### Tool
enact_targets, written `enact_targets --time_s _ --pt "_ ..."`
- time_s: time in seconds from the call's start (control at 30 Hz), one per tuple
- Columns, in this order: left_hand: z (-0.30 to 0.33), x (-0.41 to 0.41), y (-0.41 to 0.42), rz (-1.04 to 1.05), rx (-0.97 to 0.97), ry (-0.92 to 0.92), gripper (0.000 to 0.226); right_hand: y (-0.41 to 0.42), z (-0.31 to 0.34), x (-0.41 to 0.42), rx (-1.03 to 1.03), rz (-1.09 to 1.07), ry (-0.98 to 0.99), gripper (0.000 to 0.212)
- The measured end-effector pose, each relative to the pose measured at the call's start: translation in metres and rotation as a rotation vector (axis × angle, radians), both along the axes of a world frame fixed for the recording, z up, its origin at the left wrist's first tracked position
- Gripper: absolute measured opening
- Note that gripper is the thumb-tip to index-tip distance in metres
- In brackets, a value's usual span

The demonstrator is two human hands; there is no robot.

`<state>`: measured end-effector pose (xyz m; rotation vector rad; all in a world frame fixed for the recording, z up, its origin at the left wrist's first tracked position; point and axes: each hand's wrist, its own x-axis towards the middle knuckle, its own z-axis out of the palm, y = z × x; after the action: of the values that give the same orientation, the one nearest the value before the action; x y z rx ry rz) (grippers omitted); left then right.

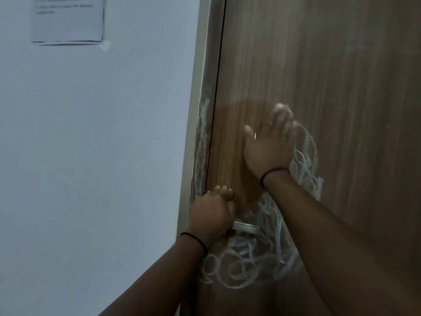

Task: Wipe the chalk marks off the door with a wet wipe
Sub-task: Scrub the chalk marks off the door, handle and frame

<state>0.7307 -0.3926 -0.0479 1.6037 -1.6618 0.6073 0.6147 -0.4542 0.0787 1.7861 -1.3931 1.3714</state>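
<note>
Here your right hand [268, 144] lies flat against the wooden door [330, 76], fingers spread and blurred; a pale scrap at the fingertips [279, 107] may be the wet wipe, though you cannot tell for sure. Your left hand [210, 213] is curled near the door's edge, right beside the metal handle [247, 227]; whether it grips the handle is hidden. The chalk marks [246, 258] loop below and to the right of your hands, and some streak the door frame [201, 137].
</note>
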Motion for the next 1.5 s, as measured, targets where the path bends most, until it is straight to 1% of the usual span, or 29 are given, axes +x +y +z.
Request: enact_targets --time_s 0.03,0.07,0.13,0.2,0.23,0.27,0.3,0.33,0.37,0.43,0.47,0.53,0.6,0.67,0.73,0.77,0.8,0.87,0.9,0.97,1.03,1.1,1.17,1.2,1.23,1.3,1.33,1.43,1.5 --pt "0.0 0.0 0.001 0.001 0.003 0.006 0.05 0.003 -0.017 -0.004 0.004 -0.027 -0.05 0.081" --pt "0.0 -0.001 0.001 0.001 0.005 0.009 0.051 0.006 -0.033 -0.005 0.019 -0.047 -0.059 0.082" --pt "0.001 -0.001 0.002 0.011 0.016 -0.007 0.048 0.009 -0.051 0.0 0.052 -0.007 0.01 0.081" --pt "0.001 0.0 0.001 0.028 0.019 -0.033 0.046 0.007 -0.041 0.01 0.026 0.085 0.173 0.08" --pt "0.001 0.0 0.001 0.033 0.015 -0.035 0.047 0.004 -0.027 0.013 0.0 0.095 0.267 0.079" --pt "0.001 0.0 0.0 0.035 0.009 -0.032 0.048 0.002 -0.011 0.014 -0.022 0.089 0.331 0.078" --pt "0.001 0.001 0.0 0.034 0.007 -0.027 0.048 0.0 0.005 0.012 -0.027 0.075 0.336 0.078" --pt "0.0 0.0 -0.001 0.031 0.009 -0.021 0.046 -0.001 0.015 0.006 -0.021 0.056 0.277 0.079" --pt "0.0 -0.001 -0.001 0.029 0.007 -0.015 0.044 -0.003 0.018 -0.003 -0.009 0.036 0.174 0.08" --pt "0.0 -0.003 -0.001 0.037 0.0 0.001 0.044 0.001 0.0 -0.016 0.04 -0.003 -0.006 0.082" --pt "0.0 -0.003 -0.001 0.039 0.006 0.009 0.043 0.004 -0.019 -0.017 0.057 -0.037 -0.045 0.083" --pt "0.0 -0.004 -0.001 0.042 0.027 0.015 0.04 0.014 -0.058 -0.012 0.103 -0.03 -0.027 0.084" --pt "0.0 -0.004 0.0 0.051 0.033 -0.005 0.037 0.015 -0.072 -0.002 0.138 0.049 0.078 0.085" --pt "0.001 -0.003 0.0 0.062 0.033 -0.024 0.036 0.012 -0.051 0.005 0.101 0.101 0.212 0.084" --pt "0.0 -0.002 0.0 0.068 0.036 -0.021 0.039 0.007 -0.015 0.003 0.052 0.077 0.278 0.084" --pt "0.0 -0.003 0.0 0.065 0.035 -0.011 0.04 0.005 0.002 -0.004 0.058 0.052 0.243 0.084" --pt "-0.001 -0.004 0.0 0.058 0.033 0.002 0.04 0.003 0.011 -0.012 0.067 0.032 0.158 0.084" --pt "-0.001 -0.005 0.0 0.044 0.025 0.024 0.04 0.002 0.004 -0.031 0.094 0.002 -0.017 0.086" --pt "-0.001 -0.005 0.0 0.041 0.021 0.03 0.04 0.004 -0.01 -0.037 0.107 -0.028 -0.051 0.087" --pt "-0.001 -0.006 0.0 0.04 0.027 0.033 0.041 0.011 -0.05 -0.037 0.121 -0.068 -0.013 0.087" --pt "-0.001 -0.005 0.0 0.044 0.039 0.017 0.041 0.014 -0.08 -0.025 0.143 -0.015 0.086 0.086" --pt "0.0 -0.003 0.0 0.045 0.044 -0.005 0.041 0.01 -0.081 -0.009 0.119 0.054 0.206 0.084" --pt "0.0 -0.003 0.0 0.046 0.044 -0.016 0.041 0.004 -0.056 -0.003 0.069 0.082 0.298 0.081" --pt "-0.001 -0.003 0.0 0.042 0.043 -0.008 0.041 0.001 -0.042 -0.006 0.049 0.075 0.302 0.08" --pt "-0.001 -0.003 0.0 0.037 0.038 0.005 0.04 -0.001 -0.032 -0.012 0.041 0.054 0.257 0.079" --pt "-0.002 -0.004 -0.001 0.031 0.022 0.029 0.04 -0.001 -0.032 -0.028 0.053 0.02 0.091 0.079" --pt "-0.003 -0.005 -0.002 0.027 0.018 0.035 0.041 0.003 -0.039 -0.034 0.073 0.017 0.057 0.079" --pt "-0.003 -0.005 -0.004 0.036 0.017 0.026 0.042 0.009 -0.064 -0.033 0.082 0.04 0.159 0.081" --pt "-0.004 -0.004 -0.005 0.041 0.026 0.023 0.043 0.005 -0.042 -0.032 0.053 0.051 0.15 0.08"
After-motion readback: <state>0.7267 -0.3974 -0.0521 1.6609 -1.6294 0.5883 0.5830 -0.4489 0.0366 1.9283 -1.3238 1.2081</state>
